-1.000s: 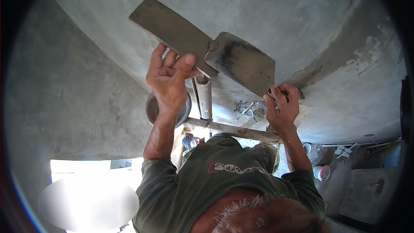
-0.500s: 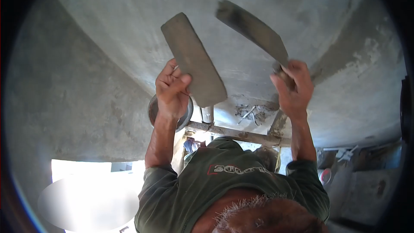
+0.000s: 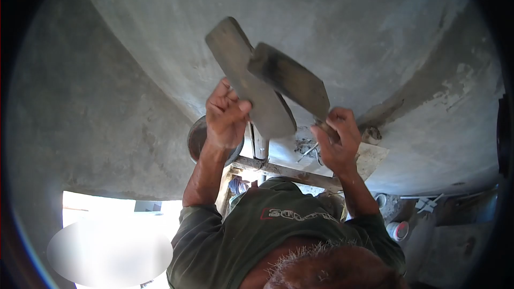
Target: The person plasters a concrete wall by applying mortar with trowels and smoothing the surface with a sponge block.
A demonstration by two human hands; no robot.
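Note:
My left hand [image 3: 227, 120] grips a long, flat plastering float [image 3: 251, 88], thumb on its near face and fingers at its left edge. The float is grey-brown, tilted with its top end to the left. My right hand [image 3: 340, 142] is closed around the handle of a trowel [image 3: 294, 78], whose grey rectangular blade points up and left. The blade's far end overlaps the float's right edge; whether they touch I cannot tell. The fingers on the float's far side are hidden.
Curved grey plastered walls [image 3: 332, 16] surround me. Below my left wrist is a round bucket [image 3: 197, 142]. A wooden bar [image 3: 286, 172] crosses in front of my body beside an upright pipe [image 3: 261, 147]. A white container [image 3: 397, 230] stands at lower right.
My right hand has moved left and down, bringing the trowel's blade from apart to over the float. My left hand and the float have shifted slightly right and down.

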